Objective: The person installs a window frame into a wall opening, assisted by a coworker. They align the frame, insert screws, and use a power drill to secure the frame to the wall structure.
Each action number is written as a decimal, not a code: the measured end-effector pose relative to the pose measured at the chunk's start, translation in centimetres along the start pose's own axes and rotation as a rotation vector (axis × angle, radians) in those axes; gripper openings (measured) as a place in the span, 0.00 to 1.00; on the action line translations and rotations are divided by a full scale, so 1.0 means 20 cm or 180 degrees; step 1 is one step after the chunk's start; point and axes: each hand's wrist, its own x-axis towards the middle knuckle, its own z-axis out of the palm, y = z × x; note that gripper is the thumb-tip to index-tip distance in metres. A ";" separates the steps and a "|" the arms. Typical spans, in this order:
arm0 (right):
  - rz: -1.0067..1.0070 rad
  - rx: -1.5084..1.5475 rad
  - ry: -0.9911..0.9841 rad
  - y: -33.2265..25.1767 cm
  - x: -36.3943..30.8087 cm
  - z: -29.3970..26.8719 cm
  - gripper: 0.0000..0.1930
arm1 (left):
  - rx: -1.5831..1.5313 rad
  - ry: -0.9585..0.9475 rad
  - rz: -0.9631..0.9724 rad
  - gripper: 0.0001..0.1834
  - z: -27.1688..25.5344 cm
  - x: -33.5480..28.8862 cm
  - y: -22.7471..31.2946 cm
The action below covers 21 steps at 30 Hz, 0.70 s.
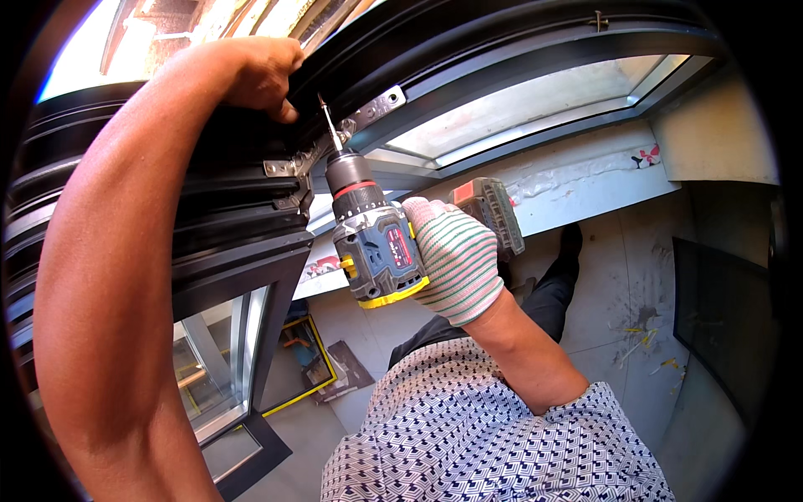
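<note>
My right hand [456, 259], in a striped knit glove, is wrapped round the handle of a grey cordless drill [376, 251] with yellow trim. Its long driver bit [329, 121] points up toward the dark window frame [351, 50], with the tip close to the frame's face. Bare and curled, my left hand [263, 79] grips the upper part of that frame, thumb on the near side; its other fingers are mostly hidden. Just right of the bit, a silver metal hinge [385, 107] with holes lies along the frame. Another metal bracket [288, 171] sits lower left.
An opened glazed sash [493, 109] extends right, another glazed sash [226, 360] lower left. Below runs a pale sill [569, 201]. A yellow-edged dark tray or panel [301, 360] lies on the tiled floor [602, 309] among scraps. A dark screen panel [723, 309] leans at right.
</note>
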 end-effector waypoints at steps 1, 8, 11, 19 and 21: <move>0.0010 -0.0002 -0.0009 -0.01 0.00 -0.01 0.27 | -0.0003 -0.0009 -0.0002 0.28 0.00 0.00 0.00; -0.0020 -0.0026 0.0069 0.01 0.00 -0.01 0.30 | 0.0113 0.0117 -0.0043 0.28 0.00 0.00 0.03; -0.0036 0.0004 0.0061 0.00 0.00 -0.02 0.31 | 0.0039 0.0011 -0.0064 0.26 0.00 -0.01 0.03; 0.0002 -0.0013 -0.0058 -0.01 0.00 -0.03 0.32 | 0.0014 -0.0072 -0.0087 0.26 0.01 0.01 0.01; 0.0013 -0.0021 -0.0057 -0.01 0.00 -0.03 0.31 | 0.0036 -0.0004 -0.0081 0.27 0.00 -0.01 0.02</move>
